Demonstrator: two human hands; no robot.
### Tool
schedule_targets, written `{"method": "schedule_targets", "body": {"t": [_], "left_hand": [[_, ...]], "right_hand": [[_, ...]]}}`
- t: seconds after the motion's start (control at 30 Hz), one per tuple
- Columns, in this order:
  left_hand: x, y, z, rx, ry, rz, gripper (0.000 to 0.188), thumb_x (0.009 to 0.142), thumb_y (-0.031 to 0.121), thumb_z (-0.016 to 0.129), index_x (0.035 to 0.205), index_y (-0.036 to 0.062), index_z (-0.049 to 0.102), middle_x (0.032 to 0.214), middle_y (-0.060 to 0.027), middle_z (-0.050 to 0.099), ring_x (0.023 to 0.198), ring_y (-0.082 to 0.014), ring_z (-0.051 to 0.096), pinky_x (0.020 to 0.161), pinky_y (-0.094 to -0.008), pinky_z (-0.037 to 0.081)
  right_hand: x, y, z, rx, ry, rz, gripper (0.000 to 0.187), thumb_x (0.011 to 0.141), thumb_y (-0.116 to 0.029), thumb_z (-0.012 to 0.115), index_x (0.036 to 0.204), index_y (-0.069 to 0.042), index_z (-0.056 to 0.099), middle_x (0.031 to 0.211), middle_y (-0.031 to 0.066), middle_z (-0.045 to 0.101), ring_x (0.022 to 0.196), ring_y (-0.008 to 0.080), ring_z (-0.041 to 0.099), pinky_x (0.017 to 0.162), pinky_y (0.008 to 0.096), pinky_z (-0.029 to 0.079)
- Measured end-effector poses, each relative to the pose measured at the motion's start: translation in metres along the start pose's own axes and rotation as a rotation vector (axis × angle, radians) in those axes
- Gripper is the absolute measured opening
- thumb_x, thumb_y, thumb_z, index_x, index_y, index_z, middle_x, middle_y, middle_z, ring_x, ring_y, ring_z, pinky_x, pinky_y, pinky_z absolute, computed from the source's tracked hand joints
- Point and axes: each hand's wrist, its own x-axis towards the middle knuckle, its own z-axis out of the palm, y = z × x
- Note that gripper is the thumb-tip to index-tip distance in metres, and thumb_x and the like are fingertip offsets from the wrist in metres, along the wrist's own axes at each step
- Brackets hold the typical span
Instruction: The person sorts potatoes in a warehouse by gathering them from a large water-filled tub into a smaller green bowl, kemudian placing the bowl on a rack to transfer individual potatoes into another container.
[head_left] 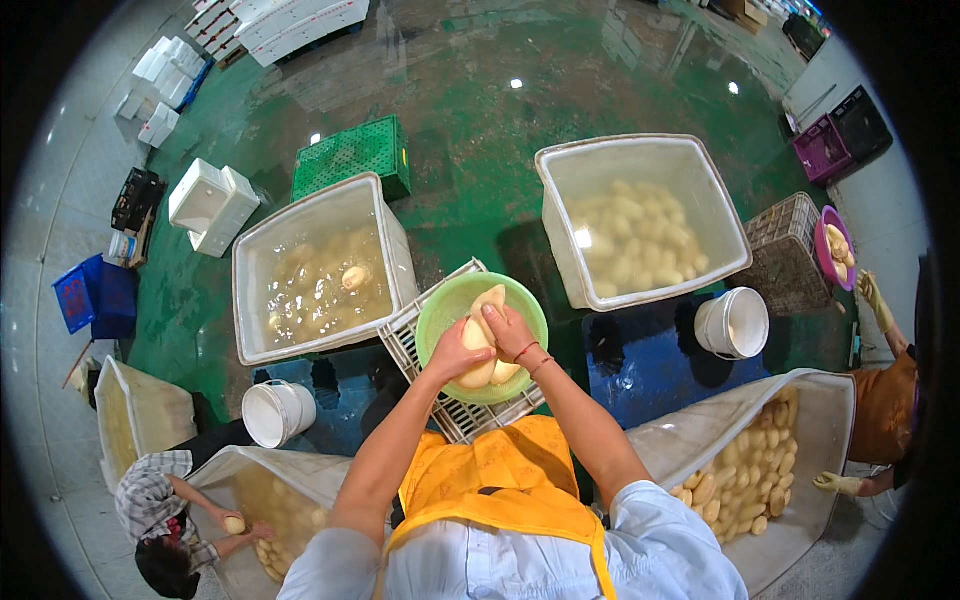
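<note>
A light green basin rests on a white slatted crate in front of me. Several pale yellow pieces that look like peeled potatoes are in it. My left hand is closed round one of them on the left side of the basin. Against the upper right of the pile, my right hand grips a long pale potato with the thumb lying along it. The two hands are close together over the basin. Parts of the potatoes are hidden under my fingers.
Water-filled white tubs of potatoes stand at left and right. White buckets flank me. Big bins of potatoes are near both elbows. One co-worker handles a potato at lower left; another's gloved hands show at right.
</note>
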Motion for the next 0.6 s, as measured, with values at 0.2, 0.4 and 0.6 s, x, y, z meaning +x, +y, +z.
{"method": "schedule_targets", "body": {"t": [0.2, 0.4, 0.6], "left_hand": [[-0.009, 0.001, 0.010, 0.306, 0.134, 0.096, 0.069, 0.054, 0.024, 0.074, 0.113, 0.0037, 0.044, 0.105, -0.0159, 0.052, 0.096, -0.0304, 0.052, 0.083, -0.0363, 0.042], [-0.016, 0.021, 0.016, 0.556, 0.134, 0.360, 0.074, 0.051, 0.018, 0.073, 0.116, 0.0052, 0.041, 0.104, -0.0156, 0.050, 0.097, -0.0330, 0.048, 0.084, -0.0387, 0.040], [-0.009, 0.006, 0.009, 0.730, 0.219, 0.386, 0.071, 0.050, 0.015, 0.072, 0.113, 0.0051, 0.042, 0.103, -0.0129, 0.050, 0.099, -0.0296, 0.046, 0.084, -0.0380, 0.038]], "right_hand": [[0.000, -0.002, 0.008, 0.228, 0.226, 0.290, 0.037, 0.086, -0.033, 0.047, 0.101, 0.000, 0.054, 0.090, 0.0071, 0.059, 0.076, 0.0161, 0.056, 0.066, 0.0297, 0.046], [0.015, 0.027, -0.023, 0.723, 0.096, 0.498, 0.033, 0.089, -0.034, 0.042, 0.099, -0.004, 0.053, 0.091, 0.0083, 0.060, 0.078, 0.0190, 0.059, 0.070, 0.0326, 0.049], [-0.010, -0.023, -0.018, 0.590, -0.053, 0.316, 0.040, 0.089, -0.038, 0.039, 0.106, -0.004, 0.051, 0.100, 0.0112, 0.057, 0.092, 0.0221, 0.055, 0.080, 0.0316, 0.044]]}}
